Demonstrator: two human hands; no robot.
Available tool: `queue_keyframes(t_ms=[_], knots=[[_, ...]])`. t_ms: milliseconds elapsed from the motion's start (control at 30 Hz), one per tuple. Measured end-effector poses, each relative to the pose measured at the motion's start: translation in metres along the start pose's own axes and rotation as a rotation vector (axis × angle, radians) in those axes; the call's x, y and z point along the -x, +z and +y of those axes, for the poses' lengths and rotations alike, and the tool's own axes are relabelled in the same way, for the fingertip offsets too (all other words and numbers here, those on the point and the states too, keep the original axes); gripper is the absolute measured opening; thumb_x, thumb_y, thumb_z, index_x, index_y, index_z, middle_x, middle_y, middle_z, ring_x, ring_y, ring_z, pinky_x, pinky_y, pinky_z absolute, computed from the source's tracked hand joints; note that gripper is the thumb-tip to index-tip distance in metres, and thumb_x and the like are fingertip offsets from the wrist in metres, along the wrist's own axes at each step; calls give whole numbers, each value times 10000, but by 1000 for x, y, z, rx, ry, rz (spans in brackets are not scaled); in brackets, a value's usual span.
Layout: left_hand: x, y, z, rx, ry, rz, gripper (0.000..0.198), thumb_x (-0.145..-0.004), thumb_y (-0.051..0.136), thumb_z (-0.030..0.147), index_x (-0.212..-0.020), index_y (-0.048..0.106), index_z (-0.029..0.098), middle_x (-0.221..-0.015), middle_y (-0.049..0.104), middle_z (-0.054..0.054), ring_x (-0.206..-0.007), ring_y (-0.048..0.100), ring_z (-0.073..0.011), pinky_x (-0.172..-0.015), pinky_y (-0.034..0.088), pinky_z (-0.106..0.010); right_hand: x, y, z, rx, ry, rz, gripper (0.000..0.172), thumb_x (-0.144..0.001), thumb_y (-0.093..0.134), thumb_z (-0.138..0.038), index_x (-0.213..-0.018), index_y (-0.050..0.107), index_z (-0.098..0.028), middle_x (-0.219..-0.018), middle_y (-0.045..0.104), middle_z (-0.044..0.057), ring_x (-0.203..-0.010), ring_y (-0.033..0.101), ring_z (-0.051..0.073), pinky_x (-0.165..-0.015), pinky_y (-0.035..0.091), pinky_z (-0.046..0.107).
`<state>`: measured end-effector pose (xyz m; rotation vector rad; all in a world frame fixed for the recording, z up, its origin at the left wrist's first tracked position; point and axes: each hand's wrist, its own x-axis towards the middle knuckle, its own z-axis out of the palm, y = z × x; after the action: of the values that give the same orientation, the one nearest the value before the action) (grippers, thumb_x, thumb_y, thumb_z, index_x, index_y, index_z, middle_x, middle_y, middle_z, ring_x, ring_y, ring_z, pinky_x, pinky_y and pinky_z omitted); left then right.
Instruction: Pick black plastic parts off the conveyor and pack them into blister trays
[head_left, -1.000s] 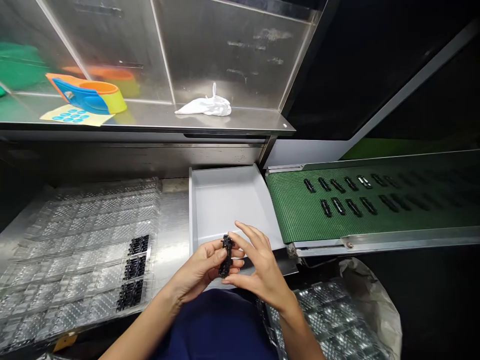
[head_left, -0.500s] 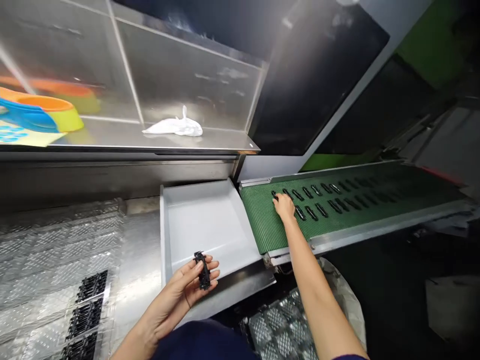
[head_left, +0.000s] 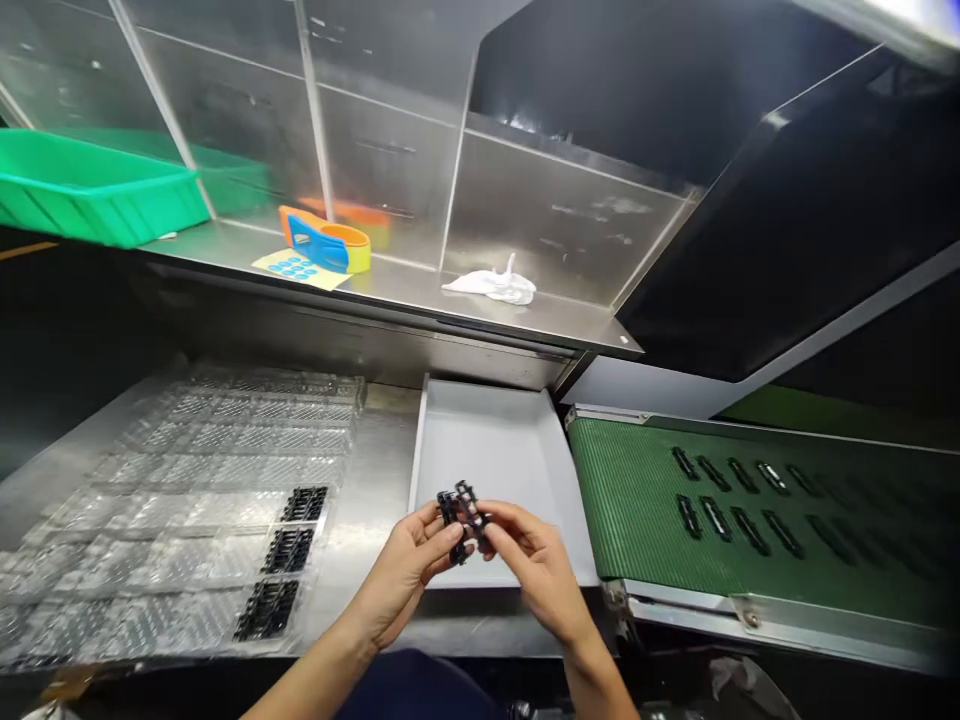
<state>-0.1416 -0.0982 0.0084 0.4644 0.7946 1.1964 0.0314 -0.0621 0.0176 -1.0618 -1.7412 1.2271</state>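
My left hand [head_left: 409,560] is closed on a small black plastic part [head_left: 451,515], long and narrow with notched ends. Between the fingers of my right hand [head_left: 536,560] is a similar black plastic part [head_left: 469,503]. The two parts are side by side, close together or touching, above the front of a white tray [head_left: 495,440]. Rows of the same black parts [head_left: 716,518] lie on the green conveyor belt [head_left: 630,480] at the right. More stand packed in cells of the clear plastic tray [head_left: 202,500] at the left.
Above the bench runs a metal shelf [head_left: 405,285]. On it are a green bin [head_left: 105,190], a blue, orange and yellow tape holder-like object [head_left: 326,240], a sheet with blue dots [head_left: 300,268] and a crumpled white cloth or bag [head_left: 495,285]. The conveyor's metal rail [head_left: 690,605] borders the right side.
My right hand has left the belt with a black part and come beside my left hand over the white tray. The view has turned left, bringing the green bin into sight.
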Motion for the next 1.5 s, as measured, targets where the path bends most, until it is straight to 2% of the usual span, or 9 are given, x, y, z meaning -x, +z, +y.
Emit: queue_keyframes(t_ms=[100, 200, 300, 567, 1033, 1167, 1300, 1400, 1500], knots=[[12, -16, 16, -44, 19, -4, 314, -775, 778, 276, -1070, 709, 191, -1078, 725, -78, -991, 655, -190, -841, 504, -254, 8, 30, -20, 205, -187, -56, 265, -947, 551, -312, -1176, 658, -232, -1088, 674, 101, -963, 658, 226, -849, 553, 380], [24, -34, 31, -136, -53, -54, 332, -789, 765, 270, -1105, 702, 192, -1045, 732, -78, -941, 657, -168, -792, 496, -226, 6, 36, -32, 529, -390, -132, 304, -871, 676, -339, -1144, 650, -208, -1360, 516, 157, -1277, 476, 321, -1028, 444, 500], [34, -49, 40, -160, -144, -158, 358, -785, 768, 271, -1123, 700, 176, -998, 741, -87, -865, 663, -150, -734, 494, -206, 3, 41, -39, 559, -476, -242, 282, -850, 706, -308, -1094, 608, -206, -1417, 485, 138, -1340, 425, 296, -1081, 407, 477], [47, -58, 48, 28, -284, -200, 337, -714, 826, 328, -1002, 747, 172, -988, 744, -89, -852, 684, -158, -720, 513, -204, 13, 65, -40, 229, -361, -124, 774, -774, 780, -402, -1421, 369, -293, -1394, 532, 78, -1287, 509, 223, -1100, 413, 356], [23, -25, 31, -99, -382, -264, 376, -663, 860, 348, -967, 750, 157, -912, 732, -72, -793, 669, -162, -635, 499, -208, 35, 37, -32, 298, -283, -45, 784, -756, 801, -372, -1420, 399, -263, -1372, 546, 66, -1280, 495, 202, -1097, 399, 327], [4, -7, 14, -152, -417, -223, 318, -658, 863, 354, -910, 758, 193, -895, 741, -45, -796, 669, -151, -696, 517, -213, 32, -2, -17, 409, -202, -43, 804, -657, 860, -411, -1356, 504, -236, -1354, 580, 50, -1268, 519, 203, -1092, 407, 293], [-16, 17, -2, -192, -456, -227, 352, -657, 861, 370, -938, 754, 186, -923, 745, -52, -809, 673, -158, -768, 538, -238, 21, -99, 21, 718, 231, 406, 266, -936, 597, -309, -1179, 652, -217, -1208, 664, 74, -1149, 598, 215, -1028, 449, 361], [-26, 33, -12, -209, -487, -238, 372, -641, 870, 370, -942, 753, 184, -974, 746, -63, -851, 681, -182, -780, 556, -260, 18, -177, 46, 845, 455, 664, 233, -983, 498, -204, -1159, 635, -135, -1214, 627, 138, -1171, 566, 266, -1030, 413, 505], [-33, 41, -19, -202, -474, -220, 362, -652, 862, 363, -949, 754, 187, -1051, 741, -74, -973, 672, -225, -854, 554, -297, 17, -217, 55, 897, 554, 696, 217, -933, 609, -232, -1125, 622, -132, -1178, 628, 95, -1096, 602, 242, -969, 469, 490]])
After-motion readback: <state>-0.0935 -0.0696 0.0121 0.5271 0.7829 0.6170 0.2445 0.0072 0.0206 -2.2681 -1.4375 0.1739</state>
